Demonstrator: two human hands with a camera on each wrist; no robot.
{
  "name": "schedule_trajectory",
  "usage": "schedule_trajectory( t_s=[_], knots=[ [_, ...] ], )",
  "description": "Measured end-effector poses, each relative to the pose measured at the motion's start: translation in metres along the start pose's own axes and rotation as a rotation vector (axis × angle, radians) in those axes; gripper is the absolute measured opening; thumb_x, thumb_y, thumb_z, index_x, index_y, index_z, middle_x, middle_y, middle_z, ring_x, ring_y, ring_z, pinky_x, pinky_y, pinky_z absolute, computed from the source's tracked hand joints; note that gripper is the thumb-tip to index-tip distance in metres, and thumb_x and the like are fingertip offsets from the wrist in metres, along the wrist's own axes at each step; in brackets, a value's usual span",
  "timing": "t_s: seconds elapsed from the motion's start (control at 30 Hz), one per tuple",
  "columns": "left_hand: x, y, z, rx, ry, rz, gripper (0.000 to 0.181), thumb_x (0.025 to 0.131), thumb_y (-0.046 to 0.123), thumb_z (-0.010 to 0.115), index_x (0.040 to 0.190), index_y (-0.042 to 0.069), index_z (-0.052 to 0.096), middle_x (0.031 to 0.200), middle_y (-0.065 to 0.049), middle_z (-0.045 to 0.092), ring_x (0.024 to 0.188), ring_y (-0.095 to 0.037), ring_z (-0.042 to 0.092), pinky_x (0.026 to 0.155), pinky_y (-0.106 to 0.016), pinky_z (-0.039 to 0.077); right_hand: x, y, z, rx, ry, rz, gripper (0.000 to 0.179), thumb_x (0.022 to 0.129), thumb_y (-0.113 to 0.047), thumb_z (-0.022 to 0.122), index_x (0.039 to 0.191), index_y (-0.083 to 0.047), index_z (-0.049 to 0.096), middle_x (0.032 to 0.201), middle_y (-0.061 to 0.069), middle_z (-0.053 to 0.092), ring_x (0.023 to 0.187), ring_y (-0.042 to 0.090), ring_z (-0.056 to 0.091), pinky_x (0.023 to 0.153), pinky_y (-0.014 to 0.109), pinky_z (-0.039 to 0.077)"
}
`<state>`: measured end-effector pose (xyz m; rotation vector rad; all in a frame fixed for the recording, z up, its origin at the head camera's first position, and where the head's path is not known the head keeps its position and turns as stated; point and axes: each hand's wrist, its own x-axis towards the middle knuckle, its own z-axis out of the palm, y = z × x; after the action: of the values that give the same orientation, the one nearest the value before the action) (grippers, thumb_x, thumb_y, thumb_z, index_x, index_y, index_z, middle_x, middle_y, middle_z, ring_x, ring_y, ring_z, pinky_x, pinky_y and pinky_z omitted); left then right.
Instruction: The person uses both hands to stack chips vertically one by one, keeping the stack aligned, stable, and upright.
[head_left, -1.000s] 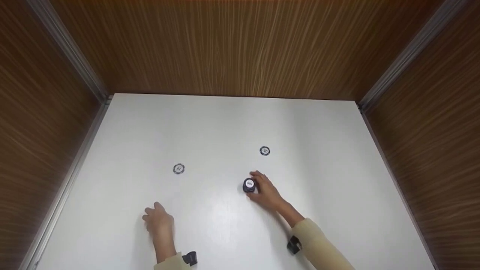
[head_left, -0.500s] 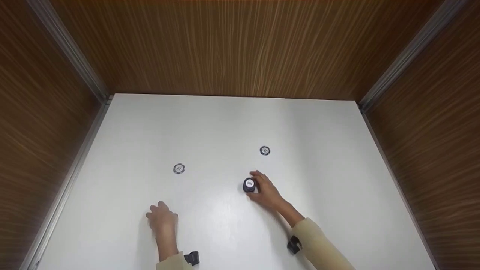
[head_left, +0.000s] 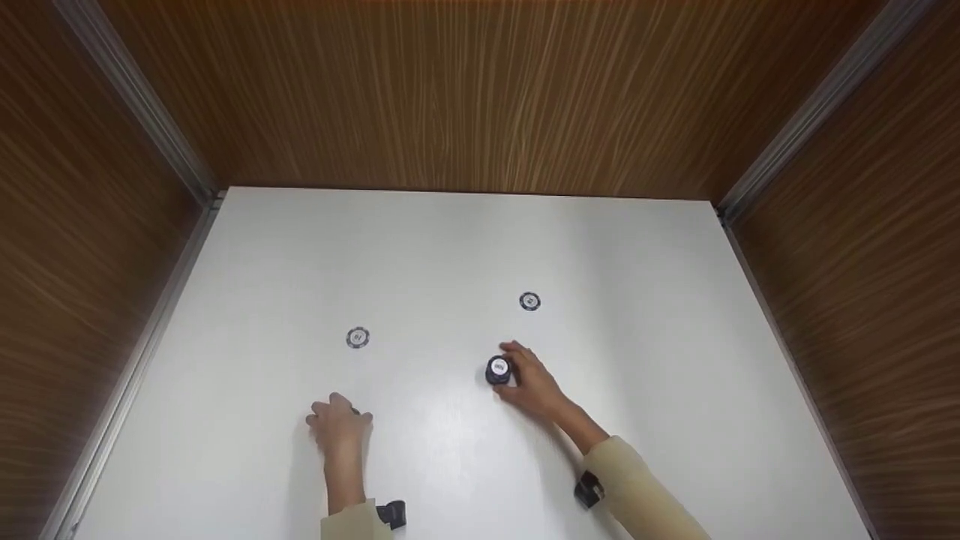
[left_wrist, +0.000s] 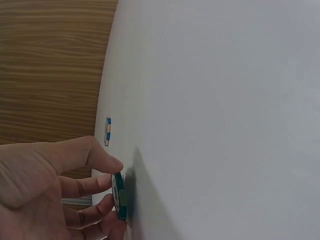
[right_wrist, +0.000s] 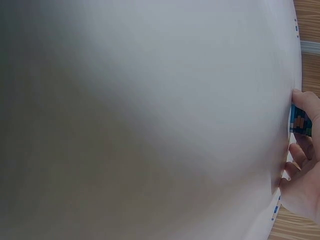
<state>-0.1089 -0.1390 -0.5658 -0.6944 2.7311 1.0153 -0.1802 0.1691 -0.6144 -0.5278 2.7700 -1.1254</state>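
My left hand (head_left: 339, 426) pinches a green poker chip (left_wrist: 119, 197) between thumb and fingertips, close over the white table (head_left: 435, 262). In the head view only a dark bit of that chip shows beside the thumb. To the right, my right hand (head_left: 531, 386) grips an upright stack of poker chips (head_left: 498, 370), thumb on the near side and fingers on the far side. The stack's top chip has a white centre, and blue and green edges show in the right wrist view. A single poker chip (head_left: 358, 337) lies flat beyond my left hand.
Another poker chip (head_left: 530, 301) lies flat beyond the stack. Wood-grain panels (head_left: 465, 97) close off the back and both sides of the table, with metal rails (head_left: 142, 105) at the corners. Small black devices (head_left: 589, 490) sit on both wrists.
My left hand has moved right and a little forward, and a dark bit of the chip now shows by its thumb. My right hand and the stack have stayed in place.
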Motion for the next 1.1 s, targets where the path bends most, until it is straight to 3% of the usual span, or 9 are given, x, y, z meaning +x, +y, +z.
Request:
schedule_trajectory(
  t_s=[0.17, 0.4, 0.7, 1.1],
  knots=[
    [0.001, 0.002, 0.001, -0.061, -0.002, -0.01, 0.029, 0.077, 0.003, 0.066, 0.093, -0.013, 0.049, 0.097, -0.032, 0.039, 0.097, -0.048, 0.039, 0.075, -0.051, 0.044, 0.001, 0.0, 0.001, -0.017, 0.003, 0.003, 0.052, 0.075, -0.019, 0.075, 0.119, -0.003, 0.052, 0.138, 0.008, 0.039, 0.132, 0.028, 0.026, 0.108, 0.042, 0.02],
    [0.004, 0.006, 0.003, -0.063, -0.012, 0.002, 0.028, 0.078, 0.005, 0.066, 0.095, -0.014, 0.052, 0.095, -0.03, 0.046, 0.097, -0.046, 0.041, 0.078, -0.051, 0.042, 0.002, -0.001, 0.0, -0.031, 0.002, 0.022, 0.053, 0.075, -0.018, 0.075, 0.121, -0.004, 0.052, 0.139, 0.008, 0.039, 0.132, 0.027, 0.026, 0.108, 0.041, 0.019],
    [0.005, 0.012, 0.008, -0.189, -0.009, -0.011, 0.034, 0.082, 0.006, 0.062, 0.11, -0.013, 0.056, 0.108, -0.028, 0.045, 0.102, -0.042, 0.038, 0.086, -0.052, 0.039, 0.002, -0.001, 0.0, -0.027, 0.003, 0.005, 0.054, 0.075, -0.018, 0.076, 0.121, -0.003, 0.051, 0.138, 0.007, 0.04, 0.132, 0.025, 0.027, 0.108, 0.039, 0.02],
    [0.006, 0.017, 0.012, -0.198, 0.0, -0.006, 0.034, 0.083, 0.008, 0.063, 0.111, -0.009, 0.056, 0.109, -0.027, 0.048, 0.104, -0.042, 0.041, 0.09, -0.052, 0.038, 0.001, -0.002, -0.001, -0.01, 0.005, 0.011, 0.052, 0.074, -0.018, 0.076, 0.118, -0.003, 0.053, 0.137, 0.008, 0.04, 0.132, 0.027, 0.027, 0.108, 0.04, 0.02]
  ],
)
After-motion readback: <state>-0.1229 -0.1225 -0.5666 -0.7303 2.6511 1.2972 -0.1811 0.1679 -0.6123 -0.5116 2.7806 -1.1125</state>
